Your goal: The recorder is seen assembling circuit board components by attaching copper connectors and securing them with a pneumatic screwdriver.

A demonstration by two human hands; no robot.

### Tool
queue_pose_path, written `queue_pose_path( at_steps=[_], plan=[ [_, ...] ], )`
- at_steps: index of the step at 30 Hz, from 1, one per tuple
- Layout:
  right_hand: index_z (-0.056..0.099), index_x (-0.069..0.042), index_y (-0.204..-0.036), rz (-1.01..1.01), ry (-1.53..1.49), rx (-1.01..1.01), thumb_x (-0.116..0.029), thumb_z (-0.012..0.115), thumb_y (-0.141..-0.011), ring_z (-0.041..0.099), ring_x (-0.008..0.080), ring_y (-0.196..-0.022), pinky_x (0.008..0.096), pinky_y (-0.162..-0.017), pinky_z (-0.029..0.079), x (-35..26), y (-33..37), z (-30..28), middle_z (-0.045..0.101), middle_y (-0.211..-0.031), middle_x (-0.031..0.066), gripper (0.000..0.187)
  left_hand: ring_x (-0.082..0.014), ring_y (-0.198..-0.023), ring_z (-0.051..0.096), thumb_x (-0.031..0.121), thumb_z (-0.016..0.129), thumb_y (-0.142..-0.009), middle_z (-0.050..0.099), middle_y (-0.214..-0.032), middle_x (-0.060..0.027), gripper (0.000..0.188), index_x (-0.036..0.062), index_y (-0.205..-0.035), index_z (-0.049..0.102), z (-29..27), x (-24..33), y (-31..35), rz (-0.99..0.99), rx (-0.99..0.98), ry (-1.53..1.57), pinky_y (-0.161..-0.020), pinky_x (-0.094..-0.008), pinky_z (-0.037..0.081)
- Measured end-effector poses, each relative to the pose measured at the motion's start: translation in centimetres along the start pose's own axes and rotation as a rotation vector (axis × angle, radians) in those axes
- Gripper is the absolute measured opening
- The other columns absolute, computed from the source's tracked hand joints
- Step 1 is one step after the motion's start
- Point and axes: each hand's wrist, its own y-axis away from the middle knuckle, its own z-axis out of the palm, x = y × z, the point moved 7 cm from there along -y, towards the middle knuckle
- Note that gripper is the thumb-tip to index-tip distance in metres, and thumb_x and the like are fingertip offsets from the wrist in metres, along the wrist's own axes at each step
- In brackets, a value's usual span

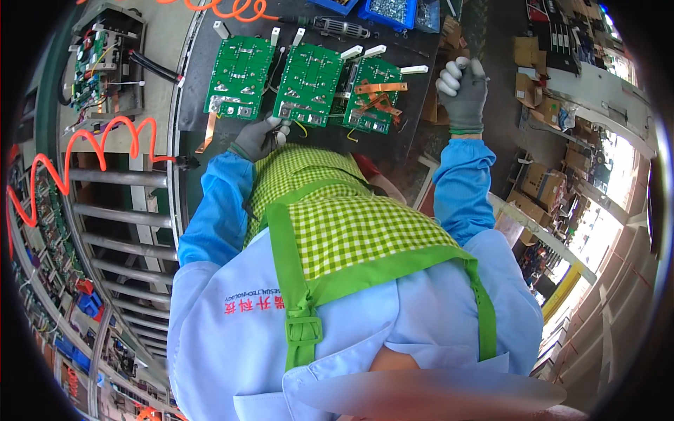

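Three green circuit boards lie in a row on the dark table: a left board [239,74], a middle board [309,84] and a right board [368,91]. White posts stick out at their far ends. My left hand [258,137], in a grey glove with white fingertips, is at the near left corner of the middle board, fingers curled together; whatever they hold is hidden. A copper strip [208,132] juts from the left board, and several copper strips [380,88] lie across the right board. Out past the table's right edge, my gloved right hand [463,95] is raised with curled fingers; its contents cannot be made out.
A power screwdriver [330,27] on an orange coiled cord lies at the table's far side, near blue bins [388,11] of small metal parts. Left of the table are a roller conveyor [126,211] and an opened electronic unit [105,63]. Cardboard boxes [544,184] stand at right.
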Motion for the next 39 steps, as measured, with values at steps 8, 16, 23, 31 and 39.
queue_pose_path(
  at_steps=[8, 16, 23, 31, 39],
  plan=[
    [0.060, -0.006, -0.078, -0.106, 1.756, 0.448, -0.031, 0.061, -0.081, 0.052, 0.0176, -0.054, 0.0337, -0.050, 0.040, 3.9, 3.5, 1.6, 0.055, -0.063, 0.0058, 0.025, -0.0164, -0.076, 0.058, 0.008, 0.048, -0.089, 0.056, -0.092, -0.0107, 0.024, 0.0003, -0.112, 0.047, 1.3, 0.0, 1.1, 0.032, 0.083, 0.023, -0.060, -0.0256, 0.053],
    [0.060, -0.006, -0.088, -0.230, 1.879, 0.268, -0.028, 0.055, -0.081, 0.057, 0.0350, -0.074, 0.0428, -0.063, 0.044, 5.4, 2.0, 1.2, 0.058, -0.076, 0.0168, 0.023, -0.0180, -0.074, 0.059, 0.017, 0.053, -0.087, 0.059, -0.091, -0.0126, 0.024, -0.0019, -0.101, 0.054, 3.3, 0.3, 2.3, 0.120, 0.050, -0.068, -0.064, -0.0259, 0.051],
    [0.064, -0.005, -0.086, -0.033, 1.665, 0.252, -0.020, 0.064, -0.076, 0.055, 0.0192, -0.058, 0.0317, -0.056, 0.044, 4.8, 2.3, 1.0, 0.058, -0.066, 0.0113, 0.018, -0.0182, -0.067, 0.057, 0.020, 0.053, -0.087, 0.059, -0.085, -0.0128, 0.025, -0.0015, -0.098, 0.054, 3.0, 0.5, 2.5, 0.235, 0.149, -0.081, -0.058, -0.0275, 0.048],
    [0.064, 0.000, -0.084, 0.184, 1.408, -0.377, -0.018, 0.065, -0.077, 0.054, 0.0092, -0.073, 0.0265, -0.066, 0.044, 7.8, 4.1, 12.5, 0.060, -0.076, 0.0028, 0.019, -0.0143, -0.064, 0.056, 0.018, 0.056, -0.085, 0.058, -0.077, -0.0075, 0.018, 0.0016, -0.091, 0.055, 2.6, 0.2, 2.2, 0.191, 0.253, -0.157, -0.054, -0.0249, 0.047],
    [0.060, -0.001, -0.095, 0.695, 0.811, -0.504, -0.025, 0.060, -0.082, 0.054, 0.0087, -0.081, 0.0260, -0.072, 0.044, 21.1, 9.3, 12.2, 0.060, -0.083, 0.0029, 0.027, -0.0151, -0.066, 0.058, 0.018, 0.055, -0.086, 0.059, -0.079, -0.0072, 0.019, 0.0013, -0.094, 0.055, 2.7, 0.3, 1.4, 0.184, 0.217, -0.127, -0.054, -0.0236, 0.049]
  ],
)
